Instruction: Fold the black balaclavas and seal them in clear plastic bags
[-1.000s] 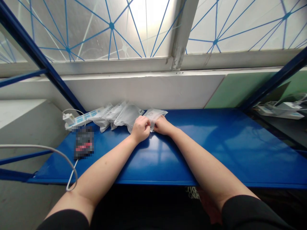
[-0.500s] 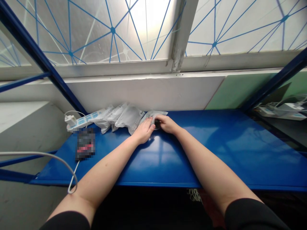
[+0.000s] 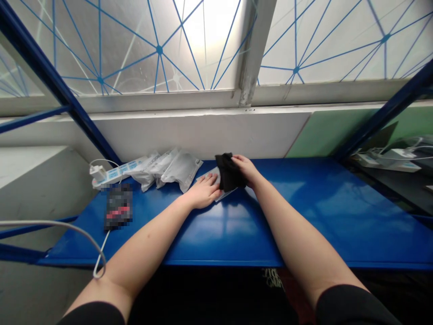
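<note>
Black folded fabric (image 3: pixel 230 172), its exact kind unclear, stands tilted up from the blue tabletop near the back. My right hand (image 3: pixel 246 169) pinches its upper right edge, fingers closed. Beneath and beside the fabric lies a pale plastic bag (image 3: pixel 226 195); whether the fabric's lower end is still inside it I cannot tell. My left hand (image 3: pixel 204 191) rests flat on the bag with fingers stretched out, just left of the fabric. Several more filled white plastic bags (image 3: pixel 182 169) lean in a row to the left of that hand.
Behind the bags lies a white and blue power strip (image 3: pixel 120 171) with a plugged-in charger (image 3: pixel 98 172). A pixelated dark device (image 3: pixel 117 206) with a white cable lies at the left of the blue table (image 3: pixel 304 216). Blue metal posts (image 3: pixel 382 110) rise at both sides.
The black fabric has come out into view, lifted up and to the right by my right hand. My left hand has flattened onto the bag.
</note>
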Action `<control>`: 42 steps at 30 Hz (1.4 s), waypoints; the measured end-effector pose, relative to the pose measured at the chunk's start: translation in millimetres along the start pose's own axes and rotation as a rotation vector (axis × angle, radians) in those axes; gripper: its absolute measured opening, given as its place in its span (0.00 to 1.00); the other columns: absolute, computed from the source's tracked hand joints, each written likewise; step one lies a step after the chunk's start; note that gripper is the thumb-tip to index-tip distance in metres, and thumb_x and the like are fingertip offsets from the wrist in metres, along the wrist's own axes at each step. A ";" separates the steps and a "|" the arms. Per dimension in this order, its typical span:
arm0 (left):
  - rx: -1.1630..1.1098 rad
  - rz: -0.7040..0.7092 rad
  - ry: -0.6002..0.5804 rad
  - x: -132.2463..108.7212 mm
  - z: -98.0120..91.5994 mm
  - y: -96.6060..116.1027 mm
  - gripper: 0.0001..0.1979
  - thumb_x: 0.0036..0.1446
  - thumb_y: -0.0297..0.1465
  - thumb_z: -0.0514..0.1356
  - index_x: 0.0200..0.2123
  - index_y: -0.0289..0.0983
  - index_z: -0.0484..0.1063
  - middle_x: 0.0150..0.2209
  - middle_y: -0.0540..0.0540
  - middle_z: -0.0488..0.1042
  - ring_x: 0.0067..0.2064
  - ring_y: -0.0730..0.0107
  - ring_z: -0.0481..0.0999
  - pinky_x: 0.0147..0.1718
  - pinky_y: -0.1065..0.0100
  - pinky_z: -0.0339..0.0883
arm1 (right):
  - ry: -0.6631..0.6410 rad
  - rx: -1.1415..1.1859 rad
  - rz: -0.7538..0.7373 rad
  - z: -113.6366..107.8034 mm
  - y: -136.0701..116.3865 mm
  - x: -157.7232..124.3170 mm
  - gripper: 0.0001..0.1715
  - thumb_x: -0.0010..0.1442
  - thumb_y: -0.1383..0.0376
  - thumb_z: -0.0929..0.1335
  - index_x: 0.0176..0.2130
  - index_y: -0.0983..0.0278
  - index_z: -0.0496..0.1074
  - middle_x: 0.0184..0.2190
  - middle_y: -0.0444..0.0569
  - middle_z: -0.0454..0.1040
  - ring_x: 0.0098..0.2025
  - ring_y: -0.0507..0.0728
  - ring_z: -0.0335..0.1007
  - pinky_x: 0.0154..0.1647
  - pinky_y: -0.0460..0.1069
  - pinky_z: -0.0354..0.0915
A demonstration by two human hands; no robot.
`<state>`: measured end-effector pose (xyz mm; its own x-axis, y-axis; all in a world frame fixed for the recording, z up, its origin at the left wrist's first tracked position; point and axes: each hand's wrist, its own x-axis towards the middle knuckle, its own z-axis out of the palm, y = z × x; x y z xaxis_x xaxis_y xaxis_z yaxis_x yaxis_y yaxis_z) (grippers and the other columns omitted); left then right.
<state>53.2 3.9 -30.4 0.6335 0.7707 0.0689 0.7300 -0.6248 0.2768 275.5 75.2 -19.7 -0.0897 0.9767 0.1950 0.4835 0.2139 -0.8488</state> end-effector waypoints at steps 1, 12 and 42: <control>0.012 0.024 -0.004 -0.4 -0.6 0.2 0.26 0.70 0.44 0.47 0.65 0.40 0.64 0.72 0.38 0.52 0.73 0.47 0.44 0.68 0.42 0.41 | 0.021 -0.091 0.018 5.3 2.1 -1.0 0.22 0.63 0.55 0.67 0.52 0.65 0.72 0.39 0.54 0.80 0.41 0.61 0.76 0.44 0.53 0.68; 0.105 0.082 0.053 -1.3 0.5 0.1 0.18 0.68 0.41 0.50 0.48 0.39 0.76 0.59 0.38 0.70 0.65 0.49 0.62 0.66 0.43 0.49 | -0.067 -0.475 0.007 26.1 -8.6 -11.5 0.34 0.52 0.37 0.71 0.41 0.63 0.76 0.38 0.58 0.81 0.40 0.64 0.78 0.38 0.51 0.68; 0.131 -0.080 0.299 0.4 6.3 -7.8 0.16 0.66 0.35 0.51 0.45 0.36 0.77 0.47 0.35 0.76 0.49 0.50 0.73 0.50 0.52 0.68 | -0.115 -0.492 -0.499 41.3 -22.9 -34.2 0.19 0.69 0.51 0.63 0.41 0.62 0.73 0.58 0.59 0.70 0.60 0.66 0.63 0.59 0.63 0.59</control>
<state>49.3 8.3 -38.5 0.4839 0.8081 0.3360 0.8133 -0.5570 0.1684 231.5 37.7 -27.2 -0.4816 0.7657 0.4264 0.6956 0.6299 -0.3455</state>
